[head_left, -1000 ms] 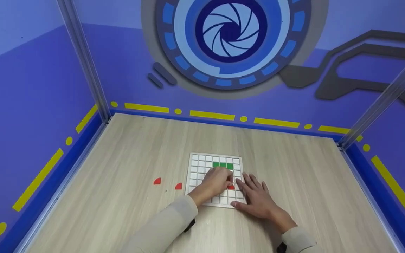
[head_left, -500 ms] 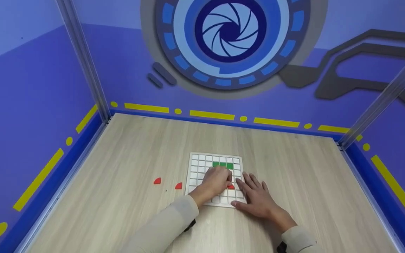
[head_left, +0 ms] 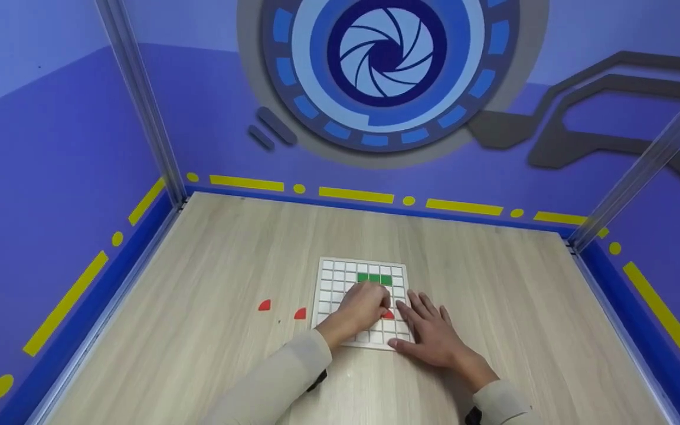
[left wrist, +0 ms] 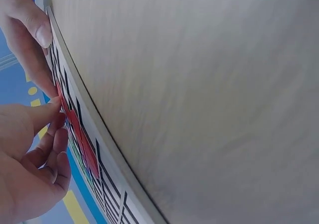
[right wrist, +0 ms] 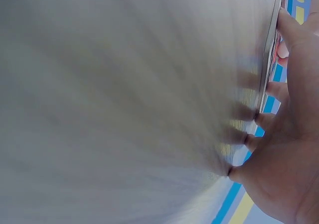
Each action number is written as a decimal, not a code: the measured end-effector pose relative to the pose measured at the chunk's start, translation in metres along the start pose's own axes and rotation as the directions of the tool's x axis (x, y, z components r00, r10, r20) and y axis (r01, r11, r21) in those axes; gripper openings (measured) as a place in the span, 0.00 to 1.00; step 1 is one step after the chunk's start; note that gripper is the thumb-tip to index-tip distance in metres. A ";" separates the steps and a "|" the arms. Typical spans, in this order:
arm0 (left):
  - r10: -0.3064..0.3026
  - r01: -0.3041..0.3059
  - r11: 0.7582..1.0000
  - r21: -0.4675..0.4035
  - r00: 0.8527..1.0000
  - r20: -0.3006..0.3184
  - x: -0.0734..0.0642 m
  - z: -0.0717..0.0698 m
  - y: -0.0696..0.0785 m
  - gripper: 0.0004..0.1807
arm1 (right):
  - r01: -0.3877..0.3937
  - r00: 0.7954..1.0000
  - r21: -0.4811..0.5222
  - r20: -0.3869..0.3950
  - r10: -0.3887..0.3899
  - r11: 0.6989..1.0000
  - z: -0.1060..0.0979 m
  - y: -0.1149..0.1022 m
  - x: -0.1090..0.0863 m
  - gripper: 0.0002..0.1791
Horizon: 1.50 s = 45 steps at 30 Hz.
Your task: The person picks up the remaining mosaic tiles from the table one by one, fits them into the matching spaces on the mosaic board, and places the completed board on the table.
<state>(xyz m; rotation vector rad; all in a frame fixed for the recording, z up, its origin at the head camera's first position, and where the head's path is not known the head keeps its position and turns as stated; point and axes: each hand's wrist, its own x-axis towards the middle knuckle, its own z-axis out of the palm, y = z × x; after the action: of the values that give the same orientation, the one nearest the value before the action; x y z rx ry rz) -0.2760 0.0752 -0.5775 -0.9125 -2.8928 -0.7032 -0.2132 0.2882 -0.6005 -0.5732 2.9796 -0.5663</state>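
Note:
A white gridded board (head_left: pixel 326 293) lies on the wooden table. Over its middle, my left hand (head_left: pixel 365 306) has curled fingers, pinching a red quarter-circle piece (head_left: pixel 388 314) low against the grid. In the left wrist view, the fingertips of this hand (left wrist: pixel 35 149) meet red at the board's surface, and another red piece (left wrist: pixel 85 143) lies in the grid beside them. My right hand (head_left: pixel 434 337) is spread along the board's right side, thumb at the near corner and index fingertip on the edge. The left hand hides the grid's centre.
Two loose red quarter-circle pieces, one farther out (head_left: pixel 264 305) and one nearer the board (head_left: pixel 300 313), lie on the table (head_left: pixel 228 254) to the left. A row of green squares (head_left: pixel 375 278) fills part of the upper grid. Blue-purple walls (head_left: pixel 210 106) enclose the table.

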 end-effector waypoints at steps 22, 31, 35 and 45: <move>-0.135 0.142 0.986 -0.087 0.988 0.081 -0.044 -0.056 -0.053 0.10 | -0.037 0.998 0.021 0.050 0.035 0.999 0.000 0.001 0.000 0.54; -0.252 0.258 0.961 -0.102 0.966 0.064 -0.064 -0.078 -0.091 0.11 | -0.037 0.998 0.019 0.049 0.036 0.999 -0.003 0.002 0.001 0.54; -0.253 0.260 0.959 -0.117 0.965 0.067 -0.070 -0.084 -0.101 0.11 | -0.039 0.998 0.009 0.045 0.038 0.999 -0.005 0.003 0.002 0.54; -0.212 0.224 0.960 -0.166 0.974 0.087 -0.102 -0.090 -0.117 0.07 | -0.039 0.998 0.022 0.057 0.037 0.999 -0.002 0.002 0.001 0.54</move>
<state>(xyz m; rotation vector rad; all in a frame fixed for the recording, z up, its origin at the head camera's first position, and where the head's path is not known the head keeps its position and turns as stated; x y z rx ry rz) -0.2652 -0.1030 -0.5609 -0.6463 -3.0629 -0.9739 -0.2154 0.2901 -0.5989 -0.5204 2.9207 -0.5705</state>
